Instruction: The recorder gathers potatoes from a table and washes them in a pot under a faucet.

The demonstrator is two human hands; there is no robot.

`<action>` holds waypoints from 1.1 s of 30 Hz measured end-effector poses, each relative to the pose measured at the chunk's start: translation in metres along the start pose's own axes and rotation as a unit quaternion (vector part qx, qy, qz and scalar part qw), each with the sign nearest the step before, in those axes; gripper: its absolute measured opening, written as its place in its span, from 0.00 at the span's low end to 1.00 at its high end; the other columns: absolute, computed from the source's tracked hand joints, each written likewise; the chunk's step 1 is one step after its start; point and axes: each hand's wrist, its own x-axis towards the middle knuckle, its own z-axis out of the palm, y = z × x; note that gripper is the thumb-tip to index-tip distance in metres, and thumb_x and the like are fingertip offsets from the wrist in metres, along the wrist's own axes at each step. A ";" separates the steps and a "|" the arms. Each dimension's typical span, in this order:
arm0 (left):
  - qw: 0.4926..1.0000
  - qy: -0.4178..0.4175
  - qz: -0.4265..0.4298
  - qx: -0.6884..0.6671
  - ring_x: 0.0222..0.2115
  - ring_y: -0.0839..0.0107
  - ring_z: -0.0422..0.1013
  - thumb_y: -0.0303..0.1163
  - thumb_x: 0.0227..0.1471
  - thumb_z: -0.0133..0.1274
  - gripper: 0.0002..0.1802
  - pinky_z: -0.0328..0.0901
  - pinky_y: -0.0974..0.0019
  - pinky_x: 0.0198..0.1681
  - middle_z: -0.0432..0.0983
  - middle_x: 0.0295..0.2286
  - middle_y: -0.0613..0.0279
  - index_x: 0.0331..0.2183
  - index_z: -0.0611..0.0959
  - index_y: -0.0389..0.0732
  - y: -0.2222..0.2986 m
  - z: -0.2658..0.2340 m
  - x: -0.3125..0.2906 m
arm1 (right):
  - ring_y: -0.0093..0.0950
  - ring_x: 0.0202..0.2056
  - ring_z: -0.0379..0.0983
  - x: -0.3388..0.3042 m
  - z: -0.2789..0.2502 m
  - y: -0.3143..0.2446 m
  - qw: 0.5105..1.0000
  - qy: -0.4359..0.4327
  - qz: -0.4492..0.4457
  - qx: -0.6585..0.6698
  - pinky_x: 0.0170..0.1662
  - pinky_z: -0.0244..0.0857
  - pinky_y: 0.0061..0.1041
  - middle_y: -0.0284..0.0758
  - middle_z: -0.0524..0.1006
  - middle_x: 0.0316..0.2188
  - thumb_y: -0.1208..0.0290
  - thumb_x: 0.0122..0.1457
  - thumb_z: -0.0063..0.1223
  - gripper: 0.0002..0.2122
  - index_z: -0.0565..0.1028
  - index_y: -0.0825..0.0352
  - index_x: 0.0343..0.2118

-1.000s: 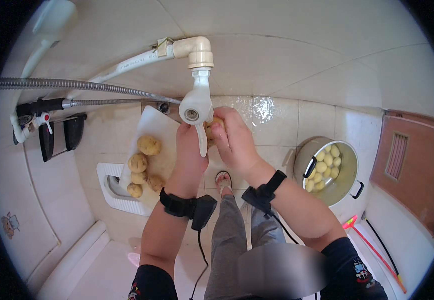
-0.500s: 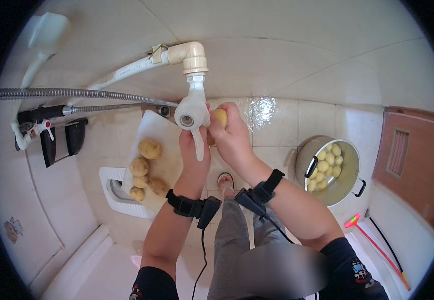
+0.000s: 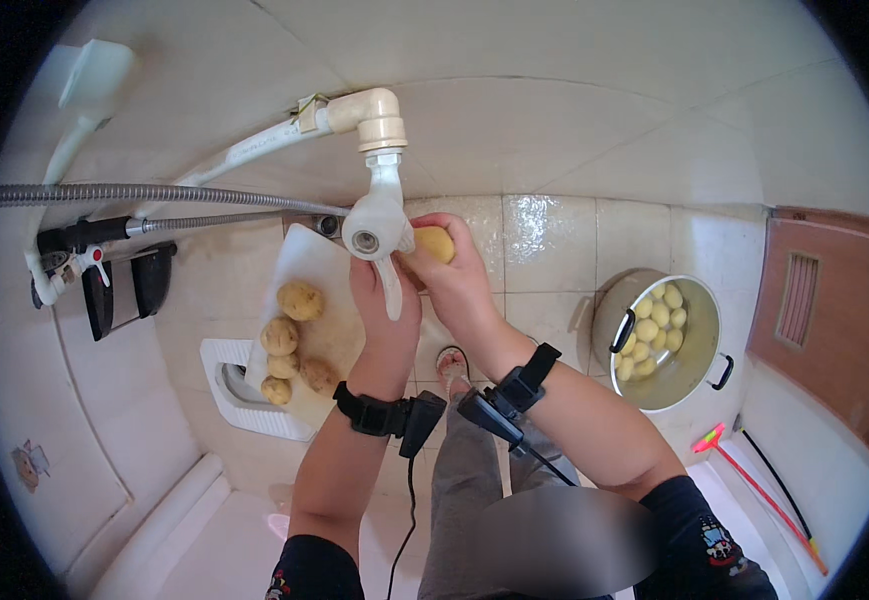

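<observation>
A yellow peeled potato [image 3: 435,243] is held up just beside the white plastic tap [image 3: 375,228]. My right hand [image 3: 461,283] wraps around it from the right, fingers curled over its top. My left hand [image 3: 384,318] comes up from below to the potato's left end, its fingertips partly hidden behind the tap's spout. Both wrists wear black bands with cables. No water stream is visible.
A white cutting board [image 3: 329,262] with several unpeeled brown potatoes [image 3: 299,300] lies over a floor-level toilet pan [image 3: 226,385] at the left. At the right stands a steel pot [image 3: 699,368] of peeled potatoes. A metal hose [image 3: 154,193] and white pipe [image 3: 264,143] run along the tiled wall.
Both hands have stayed at the tap with the potato. The potato now sits a little higher and shows more above my right hand's fingers.
</observation>
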 end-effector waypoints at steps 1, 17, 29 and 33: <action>0.999 0.027 0.004 -0.018 0.40 0.67 0.70 0.30 0.59 0.42 0.16 0.64 0.65 0.44 0.72 0.42 0.55 0.47 0.71 0.34 0.005 0.003 -0.002 | 0.21 0.37 0.71 -0.001 0.000 0.001 0.998 -0.015 0.042 0.036 0.36 0.68 0.22 0.34 0.73 0.41 0.65 0.60 0.50 0.11 0.72 0.66 0.40; 0.939 -0.063 -0.063 0.331 0.42 0.70 0.71 0.30 0.55 0.52 0.14 0.63 0.69 0.48 0.75 0.42 0.57 0.43 0.77 0.35 -0.083 -0.135 -0.023 | 0.32 0.33 0.77 -0.023 -0.126 0.032 0.958 0.129 0.253 -0.031 0.28 0.76 0.33 0.40 0.74 0.37 0.51 0.62 0.41 0.22 0.66 0.68 0.46; 0.738 0.045 -0.007 0.673 0.62 0.45 0.41 0.43 0.41 0.61 0.51 0.37 0.46 0.64 0.46 0.61 0.43 0.61 0.53 0.41 -0.132 -0.253 0.008 | 0.27 0.40 0.70 -0.167 -0.468 0.113 0.844 0.456 0.274 -0.072 0.39 0.67 0.29 0.31 0.73 0.40 0.49 0.58 0.50 0.20 0.70 0.58 0.46; 0.736 0.014 -0.132 0.664 0.62 0.46 0.42 0.45 0.36 0.64 0.56 0.37 0.46 0.64 0.46 0.61 0.43 0.62 0.53 0.46 -0.121 -0.226 0.019 | 0.28 0.40 0.69 -0.176 -0.502 0.098 0.795 0.526 0.285 -0.099 0.40 0.68 0.30 0.31 0.70 0.43 0.54 0.58 0.50 0.18 0.68 0.60 0.47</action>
